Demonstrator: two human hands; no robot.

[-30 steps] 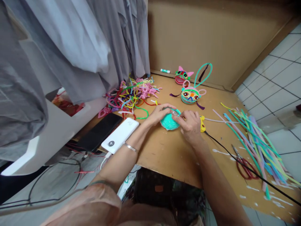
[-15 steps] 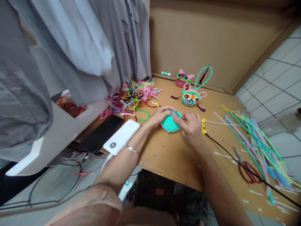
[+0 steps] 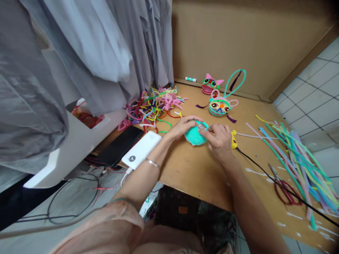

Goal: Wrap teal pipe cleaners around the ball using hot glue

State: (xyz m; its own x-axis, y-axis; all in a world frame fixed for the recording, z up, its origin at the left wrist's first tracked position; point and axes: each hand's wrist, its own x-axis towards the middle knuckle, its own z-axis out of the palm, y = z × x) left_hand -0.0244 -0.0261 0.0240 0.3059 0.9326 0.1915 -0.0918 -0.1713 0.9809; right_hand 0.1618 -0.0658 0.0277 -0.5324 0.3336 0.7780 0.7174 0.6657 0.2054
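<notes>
A turquoise ball wound with pipe cleaner (image 3: 195, 137) is held just above the table, a clear patch showing near its top right. My left hand (image 3: 184, 127) is closed around its left and upper side. Thumb and fingers of my right hand (image 3: 219, 139) are pinched at the ball's right edge, by the clear patch; whatever small piece may lie between them is hidden. Just beyond my right hand, partly covered by it, lies a yellow glue gun (image 3: 234, 139) with a black cord.
Two pipe-cleaner animal heads, one turquoise (image 3: 219, 110) and one red (image 3: 209, 88), stand behind. Tangled pipe cleaners (image 3: 159, 104), a black phone (image 3: 120, 146) and a white power bank (image 3: 141, 150) lie left. Straight pipe cleaners (image 3: 299, 162) and red-handled scissors (image 3: 286, 190) lie right.
The camera view has shifted a little, so the scene sits slightly further right. Both hands stay on the turquoise ball, with little visible change in their grip.
</notes>
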